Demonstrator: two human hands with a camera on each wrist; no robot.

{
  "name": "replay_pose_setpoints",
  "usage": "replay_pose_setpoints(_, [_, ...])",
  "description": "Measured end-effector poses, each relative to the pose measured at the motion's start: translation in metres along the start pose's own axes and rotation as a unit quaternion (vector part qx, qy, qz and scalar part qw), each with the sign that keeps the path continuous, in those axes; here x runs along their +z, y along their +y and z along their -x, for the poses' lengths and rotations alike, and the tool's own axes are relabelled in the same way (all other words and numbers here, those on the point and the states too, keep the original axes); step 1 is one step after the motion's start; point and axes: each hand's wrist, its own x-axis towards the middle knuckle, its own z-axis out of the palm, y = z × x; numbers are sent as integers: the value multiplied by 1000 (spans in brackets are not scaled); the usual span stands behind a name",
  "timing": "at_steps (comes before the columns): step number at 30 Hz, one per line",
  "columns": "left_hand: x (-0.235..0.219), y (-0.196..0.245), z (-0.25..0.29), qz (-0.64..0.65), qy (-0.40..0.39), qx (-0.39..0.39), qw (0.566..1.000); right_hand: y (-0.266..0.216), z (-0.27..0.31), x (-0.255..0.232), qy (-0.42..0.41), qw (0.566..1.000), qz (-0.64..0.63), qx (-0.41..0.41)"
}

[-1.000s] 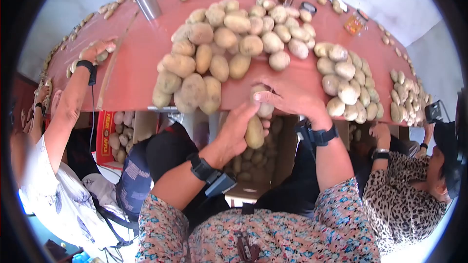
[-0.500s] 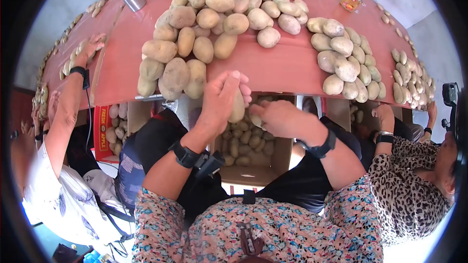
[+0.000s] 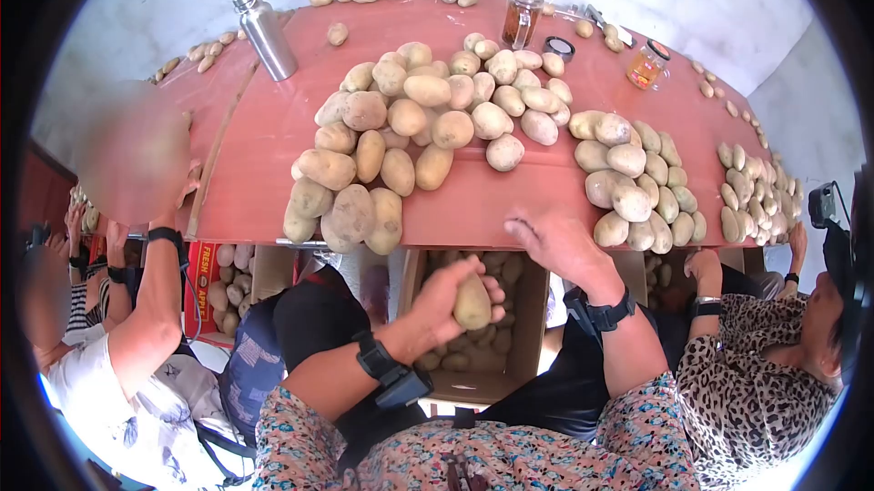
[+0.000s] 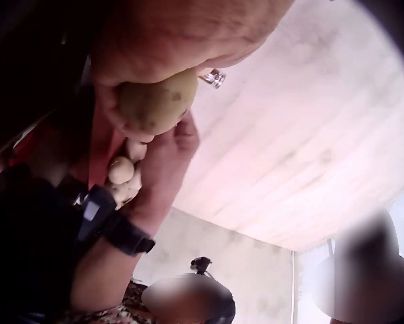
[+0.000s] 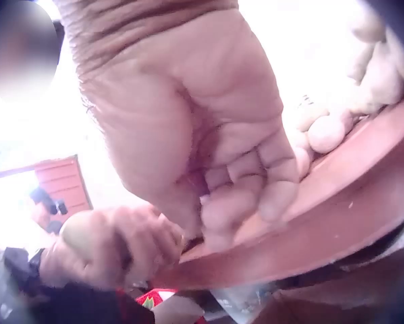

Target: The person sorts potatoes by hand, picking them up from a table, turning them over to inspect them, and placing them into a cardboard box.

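My left hand (image 3: pixel 442 306) grips a yellowish potato (image 3: pixel 472 302) above an open cardboard box. The left wrist view shows that potato (image 4: pixel 158 101) with fingers wrapped round it and dark spots on its skin. My right hand (image 3: pixel 569 243) is at the table's front edge, to the right of the left hand. Its palm (image 5: pixel 208 128) faces the camera in the right wrist view, fingers loosely bent and nothing in them. Ahead of both hands a large heap of potatoes (image 3: pixel 398 172) lies on the red table (image 3: pixel 246 172), with a smaller pile (image 3: pixel 626 160) to the right.
Below the table edge, the cardboard box (image 3: pixel 482 388) holds many potatoes. A steel bottle (image 3: pixel 266 36), a glass mug (image 3: pixel 522 18) and a lidded jar (image 3: pixel 647 66) stand farther back. People sit close on both sides, and a red box (image 3: pixel 202 286) is at the left.
Earlier two potatoes were between the hands; now only the left hand's one shows. The right hand has moved from over the box up to the table edge, and the hands are apart.
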Motion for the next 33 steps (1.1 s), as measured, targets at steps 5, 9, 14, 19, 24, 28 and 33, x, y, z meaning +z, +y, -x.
replay_pose_setpoints(5, [-26,-26,-19,-47,148,-4,988,-9,-13,1,76,997,-17,13])
replay_pose_setpoints(9, [-62,-30,-50,-105,262,102,954,-18,-22,7,69,996,13,-54])
replay_pose_setpoints(14, [-44,-31,-38,-222,150,30,963,-28,-30,10,65,994,33,-85])
replay_pose_setpoints(19, [-8,-28,-31,-284,35,-3,958,-29,-42,10,118,991,11,-66])
replay_pose_setpoints(24, [23,-7,-8,-317,-7,77,945,-18,-65,8,198,977,66,-32])
replay_pose_setpoints(28, [37,19,-2,-335,-28,204,919,0,-87,14,222,968,111,34])
replay_pose_setpoints(33, [45,38,-13,-283,29,280,917,1,-112,19,217,968,129,-15])
